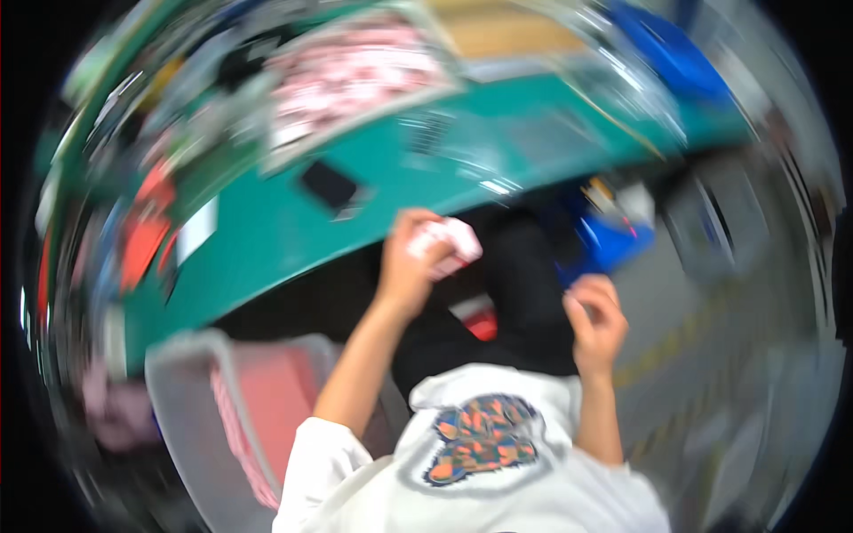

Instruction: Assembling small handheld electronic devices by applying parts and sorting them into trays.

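— Head view is badly smeared, but we can see our left hand (410, 259) raised near the green table (293, 233), its fingers clamped around a small pink and white packet (449, 243).

— And our right hand (597, 322)?

— It sits further right and a little nearer to us, well apart from the packet. Its fingers look curled together, but we cannot tell whether they grip anything.

— Where is the packet against the table?

— Just off the table's near edge, over the dark gap beneath it, above our dark trousers (524, 293).

— What else do we make out?

— A black flat object (329, 184) lies on the table, left and farther than the packet. A tray of pink and white pieces (351, 75) lies at the far side. A grey bin (191, 391) with pink contents stands near left. Something blue (613, 244) lies below the table on the right, too blurred for us to name.
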The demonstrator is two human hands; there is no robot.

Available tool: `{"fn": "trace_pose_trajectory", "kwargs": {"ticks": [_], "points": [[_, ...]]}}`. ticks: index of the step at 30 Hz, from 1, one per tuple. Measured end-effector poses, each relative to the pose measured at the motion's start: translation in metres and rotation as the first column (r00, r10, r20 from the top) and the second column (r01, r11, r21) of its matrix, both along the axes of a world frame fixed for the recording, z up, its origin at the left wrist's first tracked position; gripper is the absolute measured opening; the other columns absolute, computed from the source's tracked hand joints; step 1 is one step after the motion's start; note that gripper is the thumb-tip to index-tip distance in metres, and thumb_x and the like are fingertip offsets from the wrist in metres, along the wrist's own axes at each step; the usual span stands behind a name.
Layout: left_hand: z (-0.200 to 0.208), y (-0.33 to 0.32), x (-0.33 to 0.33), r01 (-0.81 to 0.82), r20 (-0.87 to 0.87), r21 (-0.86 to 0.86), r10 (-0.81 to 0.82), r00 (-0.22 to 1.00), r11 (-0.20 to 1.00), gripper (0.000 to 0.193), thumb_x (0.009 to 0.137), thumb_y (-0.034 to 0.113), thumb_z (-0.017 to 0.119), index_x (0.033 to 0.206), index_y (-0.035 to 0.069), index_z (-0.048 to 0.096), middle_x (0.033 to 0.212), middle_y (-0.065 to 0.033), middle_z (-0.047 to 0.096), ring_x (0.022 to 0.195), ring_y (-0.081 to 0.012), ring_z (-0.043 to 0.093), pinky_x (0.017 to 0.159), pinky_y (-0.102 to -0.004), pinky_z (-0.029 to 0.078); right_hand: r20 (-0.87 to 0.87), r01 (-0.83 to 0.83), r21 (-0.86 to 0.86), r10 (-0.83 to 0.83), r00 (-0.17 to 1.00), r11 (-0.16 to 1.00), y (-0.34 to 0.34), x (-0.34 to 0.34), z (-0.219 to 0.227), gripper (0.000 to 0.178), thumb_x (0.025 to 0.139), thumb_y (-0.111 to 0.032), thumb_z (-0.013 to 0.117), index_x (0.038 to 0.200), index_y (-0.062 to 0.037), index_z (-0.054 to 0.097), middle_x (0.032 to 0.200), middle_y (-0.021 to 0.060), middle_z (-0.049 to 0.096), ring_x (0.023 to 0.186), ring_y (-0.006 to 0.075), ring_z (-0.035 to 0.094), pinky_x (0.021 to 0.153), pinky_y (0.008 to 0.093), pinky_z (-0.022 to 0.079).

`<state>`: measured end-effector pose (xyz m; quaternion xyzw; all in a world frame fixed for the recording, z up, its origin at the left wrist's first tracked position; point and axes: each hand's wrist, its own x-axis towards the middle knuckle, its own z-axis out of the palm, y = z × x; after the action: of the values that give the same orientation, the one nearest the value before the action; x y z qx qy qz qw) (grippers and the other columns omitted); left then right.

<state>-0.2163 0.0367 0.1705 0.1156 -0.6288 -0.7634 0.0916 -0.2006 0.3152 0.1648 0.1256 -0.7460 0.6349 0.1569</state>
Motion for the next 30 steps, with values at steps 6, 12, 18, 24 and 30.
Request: {"fn": "trace_pose_trajectory", "kwargs": {"ticks": [6,12,18,24,30], "points": [[-0.033,0.075,-0.061,0.346,0.145,0.194,-0.376,0.915,0.918,0.027,0.091,0.006,0.060,0.118,0.005,0.060,0.107,-0.0123,0.063,0.084,-0.0192,0.064,0.066,-0.0235,0.052,0.128,0.264,-0.139,-0.248,0.960,0.954,0.020,0.061,-0.019,0.009,0.081,0.004,0.071,0.088,-0.0009,0.070,0.100,0.0096,0.063,0.088,0.0199,0.058,0.081,0.0284,0.047],[-0.063,0.115,-0.102,0.391,0.196,0.097,-0.403,0.894,0.915,0.030,0.094,0.009,0.060,0.125,0.007,0.063,0.110,-0.0111,0.065,0.084,-0.0185,0.066,0.066,-0.0236,0.052,0.160,0.335,-0.182,-0.308,0.938,0.925,0.036,0.086,-0.031,0.009,0.081,0.005,0.070,0.089,-0.0003,0.070,0.100,0.0106,0.062,0.089,0.0196,0.058,0.081,0.0279,0.047],[-0.138,0.170,-0.138,0.441,0.285,0.194,-0.481,0.829,0.876,0.029,0.094,0.007,0.061,0.123,0.008,0.064,0.108,-0.0121,0.065,0.081,-0.0187,0.067,0.063,-0.0245,0.052,0.150,0.314,-0.184,-0.289,0.945,0.931,0.048,0.079,-0.035,0.010,0.081,0.006,0.069,0.090,0.0001,0.069,0.101,0.0113,0.062,0.089,0.0196,0.057,0.081,0.0279,0.047],[-0.154,0.223,-0.176,0.427,0.250,0.225,-0.476,0.843,0.875,0.030,0.095,0.008,0.061,0.124,0.007,0.062,0.114,-0.0120,0.063,0.087,-0.0199,0.066,0.066,-0.0263,0.052,0.167,0.327,-0.220,-0.295,0.941,0.919,0.070,0.078,-0.054,0.011,0.081,0.006,0.069,0.090,0.0002,0.069,0.101,0.0112,0.062,0.089,0.0195,0.057,0.081,0.0278,0.047],[-0.154,0.237,-0.186,0.350,0.241,0.203,-0.393,0.887,0.914,0.032,0.095,0.008,0.061,0.127,0.006,0.061,0.115,-0.0126,0.063,0.088,-0.0203,0.066,0.067,-0.0262,0.052,0.209,0.304,-0.285,-0.251,0.945,0.909,0.094,0.068,-0.073,0.011,0.081,0.006,0.069,0.090,0.0002,0.069,0.101,0.0110,0.062,0.089,0.0198,0.057,0.082,0.0279,0.047]]}}
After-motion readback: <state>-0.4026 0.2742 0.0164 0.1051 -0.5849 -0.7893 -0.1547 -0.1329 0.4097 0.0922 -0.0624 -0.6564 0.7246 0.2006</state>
